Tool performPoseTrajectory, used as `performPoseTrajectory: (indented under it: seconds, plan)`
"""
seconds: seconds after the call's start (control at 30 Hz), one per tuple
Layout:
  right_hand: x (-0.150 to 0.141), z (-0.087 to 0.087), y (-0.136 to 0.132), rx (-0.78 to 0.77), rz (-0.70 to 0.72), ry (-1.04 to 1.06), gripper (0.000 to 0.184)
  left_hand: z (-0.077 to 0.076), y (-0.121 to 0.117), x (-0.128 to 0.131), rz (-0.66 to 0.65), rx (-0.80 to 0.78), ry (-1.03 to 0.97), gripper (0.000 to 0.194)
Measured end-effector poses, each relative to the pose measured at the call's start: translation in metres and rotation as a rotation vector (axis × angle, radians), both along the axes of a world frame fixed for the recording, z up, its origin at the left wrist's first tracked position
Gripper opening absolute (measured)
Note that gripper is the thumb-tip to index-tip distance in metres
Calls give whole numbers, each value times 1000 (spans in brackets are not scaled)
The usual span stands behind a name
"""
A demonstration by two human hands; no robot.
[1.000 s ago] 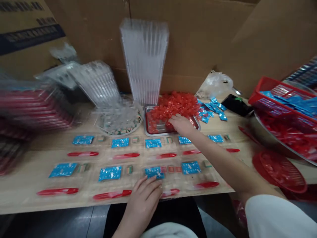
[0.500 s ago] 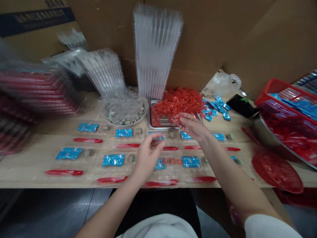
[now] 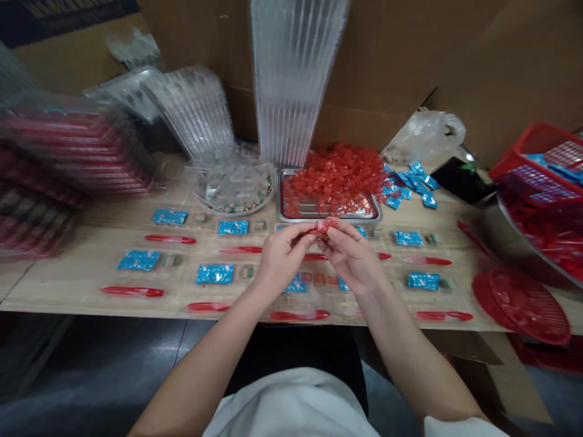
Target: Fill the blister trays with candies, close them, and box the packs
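Red shiny packet (image 3: pixel 324 226) is held up on the near side of the metal tray (image 3: pixel 289 219). The left hand (image 3: pixel 283 252) and right hand (image 3: pixel 357 258) pinch it with their fingertips. Many red packets (image 3: pixel 339 173) are piled on the tray. Blue packets (image 3: pixel 416 179) lie to its right, and a round dish (image 3: pixel 228 212) sits to its left.

Red catches my eye first: the pinched piece (image 3: pixel 324 227), the heap (image 3: pixel 339 173), the pen-shaped pieces (image 3: pixel 132 292), the latticed basket (image 3: pixel 517 159). Blue packets (image 3: pixel 215 274) carry small white flecks. The surface (image 3: pixel 59 285) is pale tan with streaky grain, the cardboard (image 3: pixel 410 54) brown, the shirt (image 3: pixel 291 400) whitish.
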State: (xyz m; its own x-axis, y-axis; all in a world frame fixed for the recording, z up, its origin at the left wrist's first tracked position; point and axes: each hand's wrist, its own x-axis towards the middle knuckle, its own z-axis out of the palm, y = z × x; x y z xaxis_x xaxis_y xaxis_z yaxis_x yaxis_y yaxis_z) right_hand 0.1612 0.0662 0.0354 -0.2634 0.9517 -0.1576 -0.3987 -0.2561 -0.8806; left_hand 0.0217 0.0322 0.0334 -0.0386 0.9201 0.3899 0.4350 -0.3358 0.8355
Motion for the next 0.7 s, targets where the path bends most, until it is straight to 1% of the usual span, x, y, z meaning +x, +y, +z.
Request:
performPoseTrajectory:
  seconds: [0.03, 0.13, 0.17, 0.2, 0.23, 0.27, 0.3, 0.33, 0.37, 0.4, 0.43, 0.47, 0.5, 0.53, 0.57, 0.63, 0.7]
  plan:
    - [-1, 1, -3, 5, -2, -10, 19, 1, -1, -2, 5, 43, 97, 23]
    - [-2, 5, -10, 37, -40, -61, 16, 2, -8, -6, 61, 186, 488, 26]
    - [0, 7, -9, 48, -62, -64, 15, 2, -12, -8, 66, 211, 581, 26]
    - [4, 10, -8, 62, -90, -50, 15, 1, -17, -10, 59, 215, 629, 25]
    - [9, 14, -5, 87, -137, -24, 14, -1, -22, -13, 48, 193, 623, 25]
    - [15, 17, -2, 132, -204, 1, 14, -3, -29, -16, 42, 145, 561, 24]
    - [22, 20, 0, 195, -275, 3, 13, -5, -35, -19, 48, 73, 438, 23]
    - [29, 22, 2, 267, -319, -33, 12, -7, -42, -22, 61, -21, 264, 22]
    - [34, 23, 2, 332, -309, -112, 11, -9, -48, -24, 72, -130, 56, 21]
    - [38, 24, 0, 384, -232, -222, 10, -11, -53, -25, 77, -239, -159, 21]
    - [40, 23, -4, 422, -107, -346, 10, -12, -57, -25, 72, -330, -351, 21]
    - [41, 22, -9, 452, 36, -461, 11, -13, -60, -24, 60, -387, -494, 22]
    - [39, 21, -14, 481, 157, -549, 12, -13, -62, -22, 42, -409, -574, 22]
    - [37, 19, -20, 517, 236, -606, 15, -12, -63, -19, 19, -403, -589, 21]
    - [34, 18, -25, 551, 273, -638, 17, -12, -63, -16, -3, -378, -555, 20]
    - [27, 16, -33, 575, 272, -635, 21, -11, -63, -8, -44, -317, -417, 21]
    - [21, 14, -37, 529, 247, -558, 22, -11, -63, -1, -65, -291, -294, 23]
